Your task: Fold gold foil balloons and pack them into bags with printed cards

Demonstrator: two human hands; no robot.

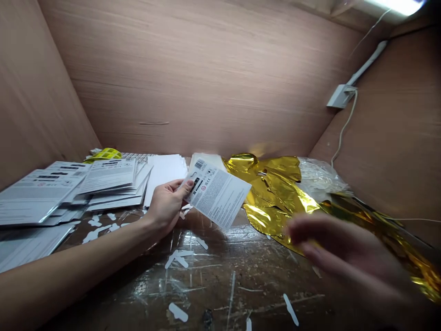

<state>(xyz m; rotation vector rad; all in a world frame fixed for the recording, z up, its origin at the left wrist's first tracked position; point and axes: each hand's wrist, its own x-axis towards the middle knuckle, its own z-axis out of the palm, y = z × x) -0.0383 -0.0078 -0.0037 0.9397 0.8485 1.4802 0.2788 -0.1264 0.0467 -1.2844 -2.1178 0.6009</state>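
Note:
A printed white card [220,195] with a barcode and small text is pinched at its left corner by my left hand [168,204], thumb on top, and held tilted above the table. Gold foil pieces [275,193] lie behind and to the right of the card. Over the near edge of the foil is my right hand [337,248], blurred by motion, its thumb and fingers apart with nothing visible between them.
Stacks of printed cards [37,193] fill the left side. White sheets [165,172] and a yellow roll [105,154] lie at the back. Small white cutouts [178,312] are scattered on the brown table [206,285]. Clear plastic bags [320,177] rest back right, below a wall socket [341,95].

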